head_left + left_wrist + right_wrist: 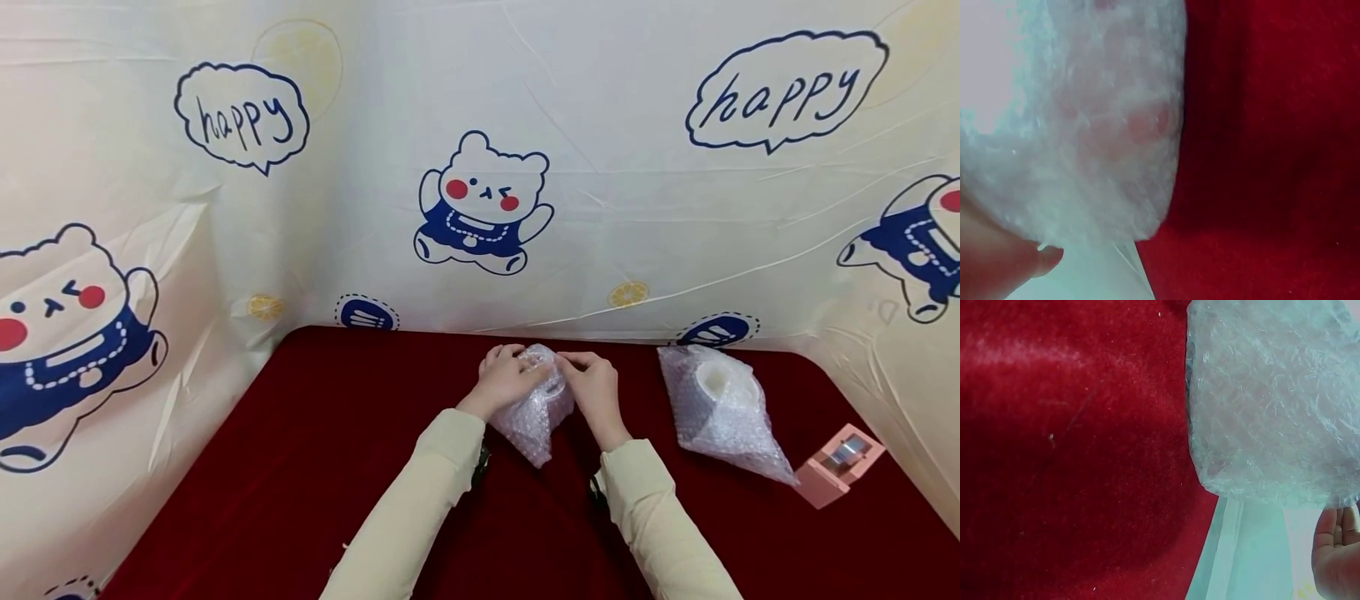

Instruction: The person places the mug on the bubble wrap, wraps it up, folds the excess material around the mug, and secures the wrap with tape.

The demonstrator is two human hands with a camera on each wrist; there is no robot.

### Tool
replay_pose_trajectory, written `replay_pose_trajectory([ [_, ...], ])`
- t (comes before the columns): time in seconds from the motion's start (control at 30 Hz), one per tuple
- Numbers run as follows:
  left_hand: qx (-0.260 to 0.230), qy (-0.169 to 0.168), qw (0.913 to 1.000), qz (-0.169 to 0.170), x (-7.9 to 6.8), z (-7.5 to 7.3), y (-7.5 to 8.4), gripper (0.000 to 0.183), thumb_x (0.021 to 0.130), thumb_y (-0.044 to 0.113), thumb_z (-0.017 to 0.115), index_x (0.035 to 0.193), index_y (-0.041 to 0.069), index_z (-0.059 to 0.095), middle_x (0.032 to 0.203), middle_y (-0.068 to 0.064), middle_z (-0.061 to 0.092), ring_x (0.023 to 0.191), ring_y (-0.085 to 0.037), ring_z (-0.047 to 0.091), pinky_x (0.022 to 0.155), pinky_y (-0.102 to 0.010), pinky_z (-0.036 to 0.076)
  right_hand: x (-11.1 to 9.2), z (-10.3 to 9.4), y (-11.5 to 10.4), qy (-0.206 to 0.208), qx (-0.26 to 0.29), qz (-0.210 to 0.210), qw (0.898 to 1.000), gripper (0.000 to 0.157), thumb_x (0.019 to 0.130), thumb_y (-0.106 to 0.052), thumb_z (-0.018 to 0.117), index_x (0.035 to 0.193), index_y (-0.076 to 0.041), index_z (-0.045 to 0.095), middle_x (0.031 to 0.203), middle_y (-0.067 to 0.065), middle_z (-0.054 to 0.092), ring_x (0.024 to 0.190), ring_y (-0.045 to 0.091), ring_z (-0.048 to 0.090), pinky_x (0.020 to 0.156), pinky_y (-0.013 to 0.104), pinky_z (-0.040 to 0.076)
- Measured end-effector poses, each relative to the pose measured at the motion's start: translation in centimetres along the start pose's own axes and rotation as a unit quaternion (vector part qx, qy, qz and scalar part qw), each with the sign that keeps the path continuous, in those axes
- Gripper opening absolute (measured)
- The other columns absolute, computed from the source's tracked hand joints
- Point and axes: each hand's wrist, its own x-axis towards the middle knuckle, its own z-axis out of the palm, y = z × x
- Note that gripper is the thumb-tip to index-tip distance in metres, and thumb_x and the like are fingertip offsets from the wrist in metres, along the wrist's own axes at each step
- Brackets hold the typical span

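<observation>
A bubble wrap bag [536,417] lies on the red cloth in front of me, with a round, ring-like shape showing dimly through it. My left hand [504,382] grips its left side, the thumb laid across the top. At the upper right edge of the bag, my right hand [596,393] pinches the film between thumb and fingers. In the left wrist view the bubble wrap [1104,137] fills the left half, and reddish patches show through it. The right wrist view has the cloudy, crinkled bubble wrap [1272,406] at the upper right. What is inside stays unclear.
Right of my hands lies a second bubble wrap bag [727,429] holding a white cylinder with a round hole. Beside its lower tip is a small pink box-like item [836,468] with a shiny window. A printed curtain [600,208] hangs behind the red cloth [337,433].
</observation>
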Motion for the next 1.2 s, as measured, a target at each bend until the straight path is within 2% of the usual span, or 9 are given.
replay_pose_trajectory([
  [0.1, -0.013, -0.015, 0.9998, -0.005, 0.0, -0.2, -0.4, 0.057, 0.094, 0.048, 0.049, 0.125, 0.002, 0.062, 0.157, -0.011, 0.025, 0.147, -0.036, 0.005, 0.117, -0.057, 0.008, 0.0, 0.0, 0.1, -0.002, 0.002, 0.004, 1.000, 0.025, 0.088, -0.021, 0.069, 0.104, -0.002, 0.074, 0.112, 0.016, 0.070, 0.090, 0.021, 0.062, 0.066, 0.017, 0.044],
  [0.2, -0.043, -0.027, 0.9987, -0.006, 0.0, -0.3, -0.7, 0.053, 0.093, 0.043, 0.053, 0.124, 0.001, 0.062, 0.158, -0.009, 0.021, 0.148, -0.033, 0.001, 0.118, -0.058, 0.009, 0.0, 0.0, 0.1, 0.000, 0.002, 0.005, 1.000, 0.025, 0.088, -0.021, 0.069, 0.103, -0.002, 0.074, 0.111, 0.016, 0.070, 0.094, 0.023, 0.064, 0.067, 0.016, 0.045],
  [0.37, -0.059, -0.040, 0.9974, 0.005, 0.0, -0.3, -0.8, 0.056, 0.095, 0.040, 0.053, 0.133, -0.002, 0.054, 0.158, -0.010, 0.022, 0.149, -0.030, 0.003, 0.119, -0.056, 0.012, 0.2, 0.1, 0.3, 0.003, -0.001, 0.002, 1.000, 0.025, 0.087, -0.021, 0.069, 0.103, -0.002, 0.074, 0.110, 0.016, 0.071, 0.101, 0.026, 0.065, 0.071, 0.020, 0.048],
  [0.5, -0.047, -0.043, 0.9979, 0.016, 0.0, -0.3, -0.6, 0.057, 0.097, 0.040, 0.050, 0.136, -0.003, 0.050, 0.156, -0.015, 0.025, 0.148, -0.032, 0.007, 0.119, -0.055, 0.014, 0.2, 0.1, 0.4, 0.004, 0.002, 0.003, 1.000, 0.025, 0.087, -0.021, 0.069, 0.103, -0.002, 0.074, 0.110, 0.016, 0.071, 0.102, 0.025, 0.065, 0.074, 0.022, 0.049],
  [0.73, -0.048, -0.008, 0.9988, 0.003, -0.1, 0.2, -0.5, 0.053, 0.096, 0.038, 0.052, 0.129, -0.002, 0.057, 0.152, -0.015, 0.032, 0.145, -0.033, 0.016, 0.116, -0.055, 0.022, 0.1, 0.2, 0.5, 0.002, 0.001, 0.008, 1.000, 0.025, 0.088, -0.022, 0.069, 0.104, -0.003, 0.074, 0.111, 0.015, 0.071, 0.103, 0.025, 0.065, 0.075, 0.023, 0.050],
  [0.93, 0.002, 0.033, 0.9994, 0.000, 0.0, 0.7, 0.0, 0.061, 0.091, 0.045, 0.048, 0.136, 0.004, 0.052, 0.147, -0.017, 0.039, 0.138, -0.035, 0.031, 0.111, -0.053, 0.030, 0.0, 0.2, 0.4, -0.003, 0.010, 0.007, 1.000, 0.026, 0.090, -0.022, 0.066, 0.105, -0.002, 0.073, 0.112, 0.016, 0.070, 0.102, 0.025, 0.064, 0.074, 0.022, 0.049],
  [1.03, 0.028, 0.053, 0.9982, -0.003, 0.0, 0.9, 0.6, 0.060, 0.094, 0.049, 0.046, 0.133, 0.005, 0.055, 0.143, -0.018, 0.044, 0.133, -0.037, 0.039, 0.109, -0.053, 0.034, 0.0, 0.2, 0.4, -0.008, 0.011, 0.005, 1.000, 0.027, 0.092, -0.021, 0.063, 0.107, -0.001, 0.072, 0.114, 0.017, 0.069, 0.102, 0.026, 0.064, 0.078, 0.028, 0.051],
  [1.1, 0.045, 0.064, 0.9969, -0.008, -0.1, 1.0, 1.1, 0.060, 0.095, 0.051, 0.047, 0.129, 0.003, 0.059, 0.138, -0.020, 0.049, 0.126, -0.038, 0.045, 0.104, -0.053, 0.039, 0.0, 0.3, 0.5, -0.010, 0.007, -0.002, 1.000, 0.027, 0.093, -0.019, 0.061, 0.108, 0.001, 0.071, 0.115, 0.018, 0.068, 0.105, 0.028, 0.063, 0.083, 0.036, 0.052],
  [1.2, 0.061, 0.076, 0.9951, -0.016, 0.0, 1.0, 1.6, 0.058, 0.095, 0.050, 0.048, 0.123, 0.001, 0.064, 0.130, -0.020, 0.055, 0.118, -0.037, 0.052, 0.096, -0.052, 0.045, 0.0, 0.3, 0.6, -0.015, 0.002, -0.018, 1.000, 0.026, 0.094, -0.016, 0.060, 0.108, 0.004, 0.070, 0.115, 0.020, 0.068, 0.109, 0.031, 0.062, 0.089, 0.043, 0.051],
])
